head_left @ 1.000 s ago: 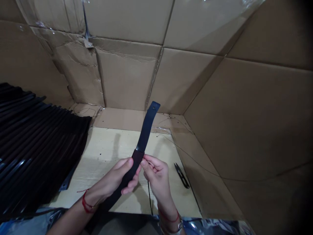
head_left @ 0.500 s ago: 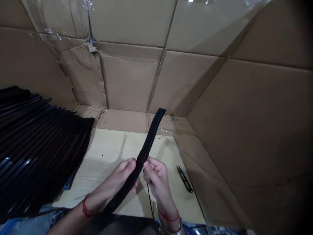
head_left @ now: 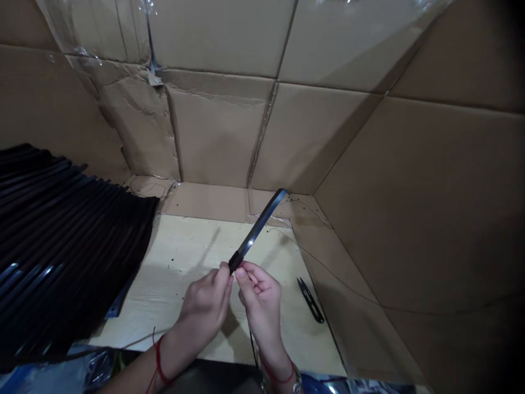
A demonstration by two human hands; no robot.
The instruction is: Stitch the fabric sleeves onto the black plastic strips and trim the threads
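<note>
Pale surface (head_left: 188, 235) is spreading beneath a dark strip (head_left: 261, 221) slanting forward and rightward from both hands; the left hand (head_left: 205, 301) is gripping its sleeved part (probably hiding the near end), while the right hand (head_left: 262, 301) is pinching its edge.

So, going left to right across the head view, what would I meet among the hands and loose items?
Pile of black strips → left hand → right hand → black thread snips.
</note>
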